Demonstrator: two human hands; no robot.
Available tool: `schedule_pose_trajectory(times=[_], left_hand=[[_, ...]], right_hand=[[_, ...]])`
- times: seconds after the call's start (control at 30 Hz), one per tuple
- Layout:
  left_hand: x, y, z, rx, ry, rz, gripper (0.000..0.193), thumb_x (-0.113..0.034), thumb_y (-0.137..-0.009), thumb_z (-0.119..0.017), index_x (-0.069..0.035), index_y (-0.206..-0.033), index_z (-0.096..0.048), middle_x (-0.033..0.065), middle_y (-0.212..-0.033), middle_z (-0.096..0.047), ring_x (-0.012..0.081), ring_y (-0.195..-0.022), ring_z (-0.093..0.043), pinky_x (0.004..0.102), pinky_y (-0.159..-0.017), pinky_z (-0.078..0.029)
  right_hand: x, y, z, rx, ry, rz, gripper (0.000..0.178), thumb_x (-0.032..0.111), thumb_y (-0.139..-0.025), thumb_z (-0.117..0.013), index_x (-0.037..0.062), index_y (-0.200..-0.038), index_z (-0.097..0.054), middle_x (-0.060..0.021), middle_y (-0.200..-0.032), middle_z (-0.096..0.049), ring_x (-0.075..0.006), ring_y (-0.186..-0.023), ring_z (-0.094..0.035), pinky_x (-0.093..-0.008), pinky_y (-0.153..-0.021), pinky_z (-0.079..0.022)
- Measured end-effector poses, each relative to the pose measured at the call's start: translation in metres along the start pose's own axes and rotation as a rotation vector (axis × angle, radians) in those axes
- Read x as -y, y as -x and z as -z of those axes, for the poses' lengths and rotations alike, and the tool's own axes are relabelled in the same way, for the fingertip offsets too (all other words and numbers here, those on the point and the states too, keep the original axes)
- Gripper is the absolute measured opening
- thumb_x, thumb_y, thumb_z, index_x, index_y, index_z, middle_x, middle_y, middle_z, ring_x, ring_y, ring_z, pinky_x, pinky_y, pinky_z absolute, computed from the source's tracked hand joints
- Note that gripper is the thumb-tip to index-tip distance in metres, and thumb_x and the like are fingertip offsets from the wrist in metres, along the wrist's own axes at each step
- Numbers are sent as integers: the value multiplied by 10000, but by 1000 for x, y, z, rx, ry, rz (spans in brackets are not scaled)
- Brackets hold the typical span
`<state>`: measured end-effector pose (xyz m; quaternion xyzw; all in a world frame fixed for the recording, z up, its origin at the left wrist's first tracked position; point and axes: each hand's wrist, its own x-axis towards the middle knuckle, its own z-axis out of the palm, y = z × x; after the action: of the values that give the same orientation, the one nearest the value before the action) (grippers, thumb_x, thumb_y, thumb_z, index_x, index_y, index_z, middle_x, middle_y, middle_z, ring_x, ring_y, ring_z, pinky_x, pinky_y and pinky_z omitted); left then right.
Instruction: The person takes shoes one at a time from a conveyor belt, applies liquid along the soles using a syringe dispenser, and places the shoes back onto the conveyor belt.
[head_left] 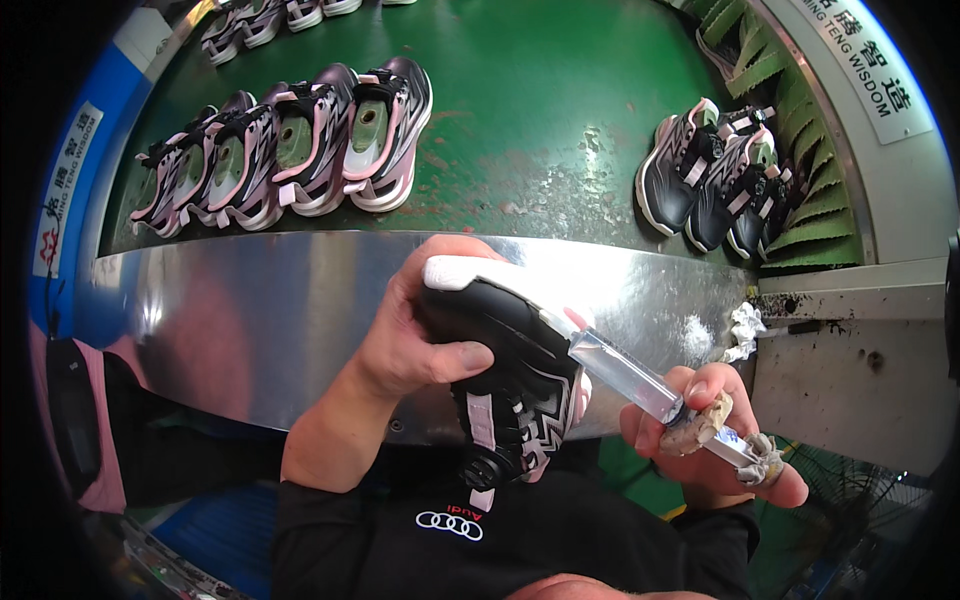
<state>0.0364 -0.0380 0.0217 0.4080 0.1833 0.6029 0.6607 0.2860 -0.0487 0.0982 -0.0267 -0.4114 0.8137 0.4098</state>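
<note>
My left hand (425, 350) grips a black and pink sneaker (510, 350) by its toe end, thumb across the upper, with the white sole (465, 273) turned up and away from me. A round dial (485, 470) and a pink strap show on the shoe's lower end. Between the fingers of my right hand (700, 430) is a clear syringe (625, 375), partly filled with see-through liquid. Its tip meets the seam between sole and upper, or lies just beside it. Crumpled tape-like wrapping (697, 425) surrounds the syringe's flange and plunger end.
A steel ledge (250, 320) borders the green conveyor belt (510, 120). Several similar sneakers (385, 135) stand in a row at the left, more sneakers (675, 175) at the right beside green jagged flaps (815, 200). Crumpled white scraps (743, 330) lie on the ledge's right end.
</note>
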Motion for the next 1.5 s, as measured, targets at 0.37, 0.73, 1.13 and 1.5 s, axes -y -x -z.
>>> schedule_pose_trajectory(times=[0.37, 0.73, 1.13, 1.5], left_hand=[[0, -10, 3, -103, 65, 111, 600, -259, -660, -708, 17, -1124, -447, 270, -1031, -589, 377, -937, -624, 460, -827, -526], [4, -5, 8, -319, 214, 196, 650, -244, -710, -659, 18, -1258, -426, 222, -1142, -567, 334, -1014, -600, 449, -896, -500], [2, -1, 27, -374, 402, 225, 505, -211, -767, -630, 47, -1183, -506, 187, -1095, -612, 313, -955, -627, 424, -856, -522], [5, -4, 37, -404, 344, 229, 458, -228, -814, -602, 52, -1168, -519, 180, -1100, -618, 292, -972, -624, 412, -872, -510]], right_hand=[[-10, 23, 14, -165, 20, -53, 1003, 650, -514, -785, 47, -1226, -419, -111, -1054, -509, -263, -955, -544, -328, -697, -356], [-23, 47, 21, -238, 122, -79, 1025, 714, -532, -733, 40, -1231, -407, -148, -1041, -504, -260, -937, -535, -320, -755, -392], [-22, 70, 13, -255, 115, -152, 991, 702, -580, -714, 30, -1238, -403, -148, -1039, -509, -249, -953, -524, -332, -814, -374], [-26, 96, 15, -163, 29, -94, 1119, 649, -564, -763, -95, -1278, -328, -174, -1132, -448, -244, -1037, -491, -336, -878, -402]])
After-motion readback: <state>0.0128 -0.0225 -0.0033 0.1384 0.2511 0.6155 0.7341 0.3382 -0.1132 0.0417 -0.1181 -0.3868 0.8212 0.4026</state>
